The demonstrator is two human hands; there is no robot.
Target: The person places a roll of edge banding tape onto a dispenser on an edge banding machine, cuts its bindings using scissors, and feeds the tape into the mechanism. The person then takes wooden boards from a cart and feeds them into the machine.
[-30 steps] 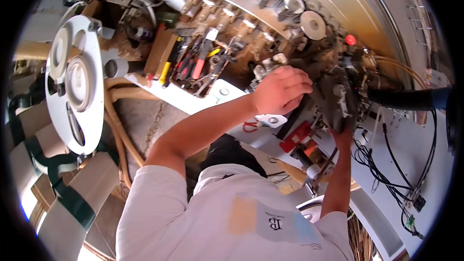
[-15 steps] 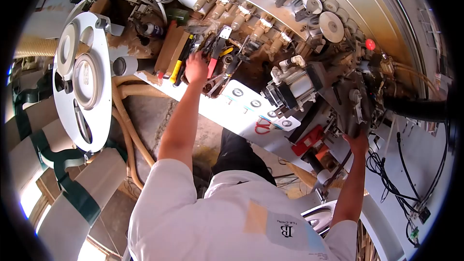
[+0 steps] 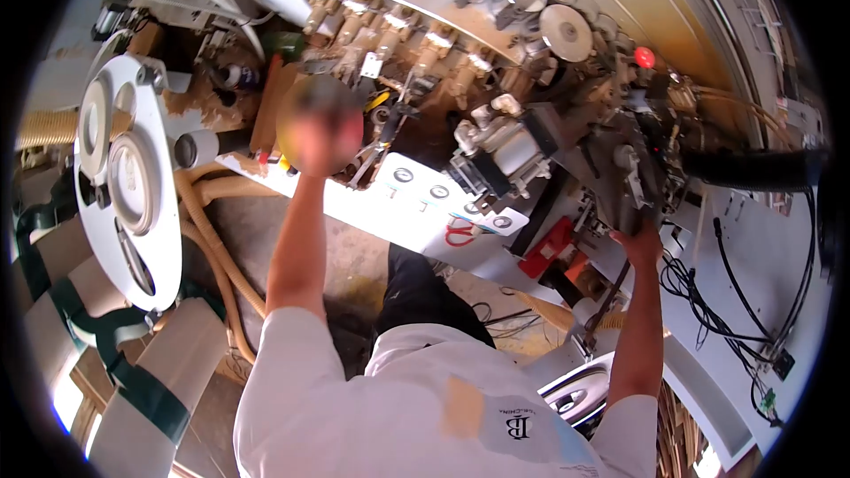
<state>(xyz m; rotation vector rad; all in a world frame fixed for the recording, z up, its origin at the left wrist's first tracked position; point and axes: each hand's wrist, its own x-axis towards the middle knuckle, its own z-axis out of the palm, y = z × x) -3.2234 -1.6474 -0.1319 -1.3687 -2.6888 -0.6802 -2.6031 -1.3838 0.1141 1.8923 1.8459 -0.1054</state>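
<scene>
My left hand [image 3: 317,143] is over the pile of hand tools on the machine ledge, inside a blurred patch. Its fingers, and anything in them, are smeared out. Beside it lie a tool with a yellow part [image 3: 378,101] and a long thin metal tool [image 3: 390,128]. A yellow handle end [image 3: 284,163] shows left of the wrist. My right hand [image 3: 642,243] touches the lower end of a dark metal machine part [image 3: 627,173]. Its thumb points left, and the other fingers are mostly hidden against the part.
A white gauge panel [image 3: 416,184] faces me, with red-handled scissors [image 3: 459,232] below its right half. A motor unit [image 3: 509,155] stands between my hands. A white oval plate [image 3: 128,181] and tan hoses [image 3: 212,243] are at left. Black cables [image 3: 686,296] hang at right.
The view has shifted, so the machine sits further left in it. My left hand remains at the tools but is now blurred. My right hand stays at the dark metal part.
</scene>
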